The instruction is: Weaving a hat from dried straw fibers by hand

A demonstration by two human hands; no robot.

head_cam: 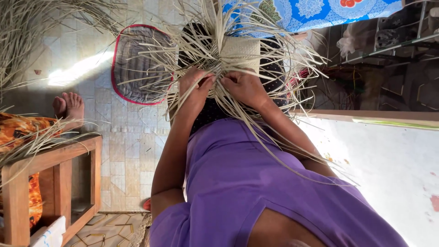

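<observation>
- I see both hands on a half-woven straw piece, held over the lap, above the purple dress in frame.
- Left hand: at the lower left edge of the woven piece, fingers curled tight together, clamped on a bunch of loose straw strips.
- Right hand: just beside the left hand, at the lower right edge of the woven piece, fingers pinched shut on strips at the weave's edge.
- The two hands nearly touch; I can't tell if they do.
- Woven piece: a pale, tight rectangular patch, with unwoven strips fanning out from it on all sides and trailing down over the right forearm.
- Round mat with a red rim lies on the tiled floor, left of the woven piece.
- Another person's bare foot is on the floor, well left of the woven piece, past the mat.
- Wooden stool sits lower left of it, with more straw draped on top.
- Blue patterned cloth is beyond the woven piece, upper right.
</observation>
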